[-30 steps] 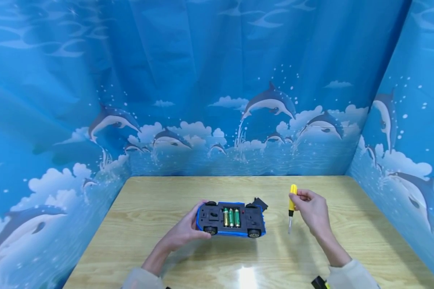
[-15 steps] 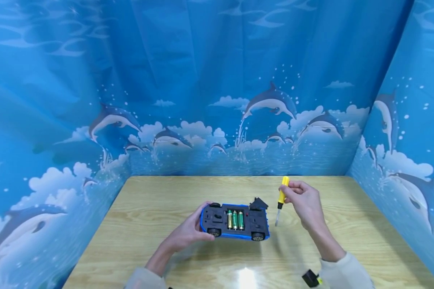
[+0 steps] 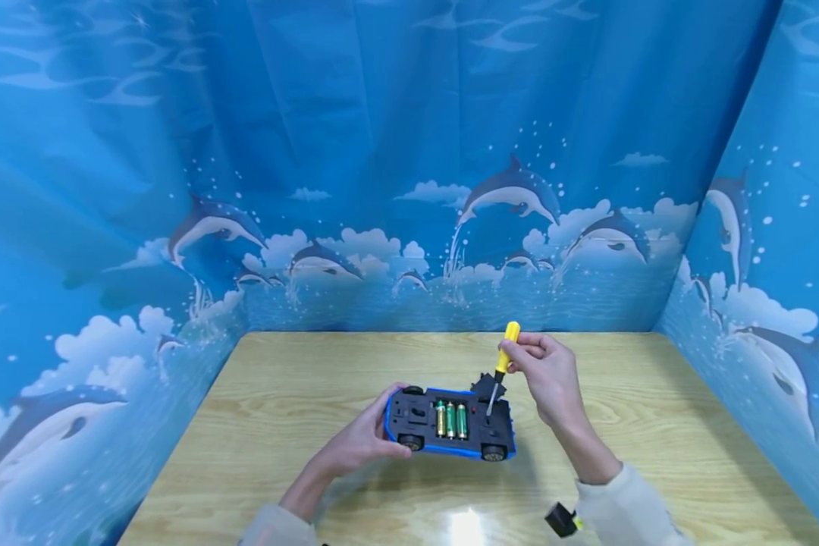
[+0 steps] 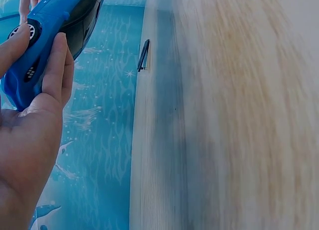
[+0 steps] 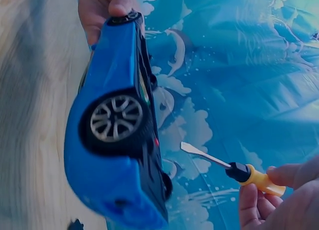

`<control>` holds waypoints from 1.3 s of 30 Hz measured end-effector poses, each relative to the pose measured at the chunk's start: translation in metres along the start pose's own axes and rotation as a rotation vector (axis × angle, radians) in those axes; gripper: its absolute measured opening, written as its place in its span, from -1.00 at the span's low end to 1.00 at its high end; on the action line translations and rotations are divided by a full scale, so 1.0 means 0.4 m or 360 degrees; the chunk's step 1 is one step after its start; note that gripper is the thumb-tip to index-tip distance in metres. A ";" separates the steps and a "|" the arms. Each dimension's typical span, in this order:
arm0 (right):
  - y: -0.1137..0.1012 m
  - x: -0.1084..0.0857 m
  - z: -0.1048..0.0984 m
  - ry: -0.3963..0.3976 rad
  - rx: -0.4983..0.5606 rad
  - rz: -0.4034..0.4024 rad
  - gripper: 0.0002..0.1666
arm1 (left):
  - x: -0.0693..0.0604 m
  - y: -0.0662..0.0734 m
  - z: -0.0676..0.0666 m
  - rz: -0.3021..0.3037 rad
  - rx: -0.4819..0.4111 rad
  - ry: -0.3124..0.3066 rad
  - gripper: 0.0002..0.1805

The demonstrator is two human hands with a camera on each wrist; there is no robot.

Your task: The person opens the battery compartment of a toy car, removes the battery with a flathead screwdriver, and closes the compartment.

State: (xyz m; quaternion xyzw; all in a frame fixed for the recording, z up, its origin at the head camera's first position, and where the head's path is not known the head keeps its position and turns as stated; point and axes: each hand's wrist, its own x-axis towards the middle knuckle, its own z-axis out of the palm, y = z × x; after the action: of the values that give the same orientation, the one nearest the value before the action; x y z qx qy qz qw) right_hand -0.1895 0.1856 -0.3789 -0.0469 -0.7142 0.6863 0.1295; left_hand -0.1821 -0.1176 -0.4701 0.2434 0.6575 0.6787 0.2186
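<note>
My left hand [image 3: 358, 446] grips one end of a blue toy car [image 3: 494, 436], thumb on the near side by a wheel. The car is raised off the table with its black underside towards the head camera. Several green and gold batteries [image 3: 451, 419] sit in its uncovered battery compartment. My right hand [image 3: 553, 379] pinches the yellow handle of a flat-blade screwdriver [image 3: 508, 349], blade pointing down. In the head view the blade overlaps the car's right end. The right wrist view shows the screwdriver tip [image 5: 188, 147] apart from the car's underside.
A small black plastic piece [image 3: 487, 385] lies on the wooden table [image 3: 300, 371] behind the car, partly hidden by it. A black box [image 3: 562, 519] sits by the right sleeve. Blue dolphin-printed curtains [image 3: 355, 296] enclose the table's back and sides.
My right hand has brought the screwdriver leftward and up, from beside the car to over its right end. The car has shifted slightly right and nearer in my left hand.
</note>
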 end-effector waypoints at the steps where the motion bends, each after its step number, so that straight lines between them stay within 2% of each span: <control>1: 0.002 0.000 0.007 0.0001 0.0011 -0.0004 -0.65 | 0.001 -0.001 0.001 -0.0003 0.0003 -0.0003 0.15; 6: 0.014 0.002 0.041 0.0006 0.0092 -0.0046 -0.68 | 0.003 -0.005 0.008 0.0018 0.0011 -0.0036 0.14; 18: 0.031 -0.011 0.100 0.0073 0.0235 -0.0229 -0.74 | 0.004 0.000 0.026 -0.0019 0.0037 -0.0020 0.15; 29: 0.044 -0.023 0.122 0.0109 0.0224 -0.0362 -0.73 | 0.008 -0.001 0.030 -0.0029 0.0008 -0.0018 0.18; 39: 0.051 -0.035 0.124 0.0085 0.0120 -0.0367 -0.72 | 0.010 -0.006 0.030 -0.0024 -0.0011 -0.0024 0.19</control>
State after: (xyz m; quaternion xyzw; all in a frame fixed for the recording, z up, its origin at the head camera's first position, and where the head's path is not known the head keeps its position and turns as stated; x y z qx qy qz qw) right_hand -0.1906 0.1352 -0.4021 0.0222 -0.6849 0.6916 0.2282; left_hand -0.1778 -0.1058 -0.4721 0.2428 0.6552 0.6776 0.2294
